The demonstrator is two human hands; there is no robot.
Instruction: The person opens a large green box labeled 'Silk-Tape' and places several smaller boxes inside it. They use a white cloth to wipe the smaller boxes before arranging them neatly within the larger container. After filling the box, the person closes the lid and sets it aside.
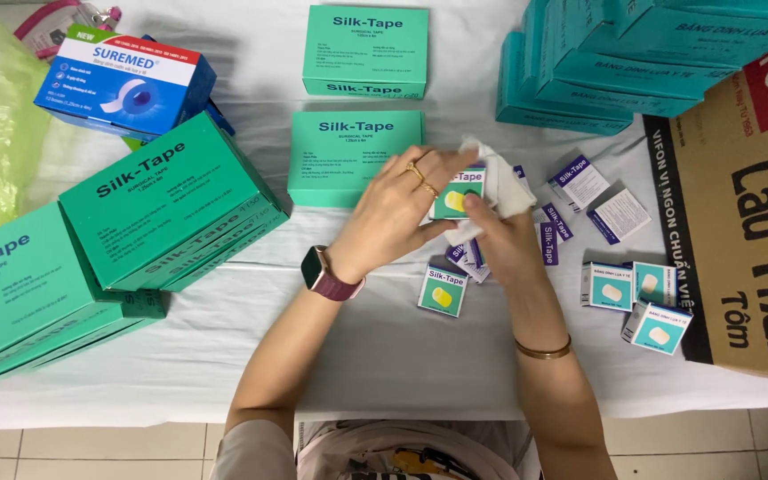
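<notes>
We are holding a small green tape box (457, 194) above the middle of the desk (384, 356), left hand (397, 213) pinching it, fingers half curled, while the right hand (507, 238) is closing on it through a white cloth (504, 182). It is probably light, thin card that dents easily, so we judge its edges the safest hold. Big green cartons (166, 200) are lying along the left edge, teal ones (597, 71) at the far right corner, a brown cardboard box (748, 222) on the right edge.

Matt cardboard green boxes (171, 200) at left – soft white cloth (500, 182) at centre – rough brown cardboard carton (748, 222) at right.
</notes>
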